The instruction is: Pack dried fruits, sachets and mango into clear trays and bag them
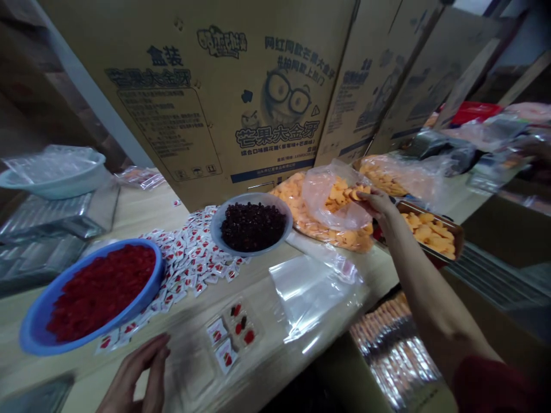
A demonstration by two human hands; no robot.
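My left hand (138, 376) lies near the table's front edge, fingers stretched out, beside a clear plastic tray (224, 344) holding small sachets and red and dark candies. My right hand (375, 203) reaches to the far right into a clear bag of orange candy pieces (331, 201), its fingers pinched on one orange piece. A blue bowl of red candies (92, 295) sits left of the tray. A grey bowl of dark candies (252, 226) stands behind a spread of small white sachets (189, 261).
Large printed cardboard boxes (224, 86) wall off the back of the wooden table (267, 275). A metal tray of orange pieces (430, 229) sits at the right. A white bowl with plastic film (55, 172) and stacked clear trays (43, 229) stand left. Clear bags (310, 287) lie mid-table.
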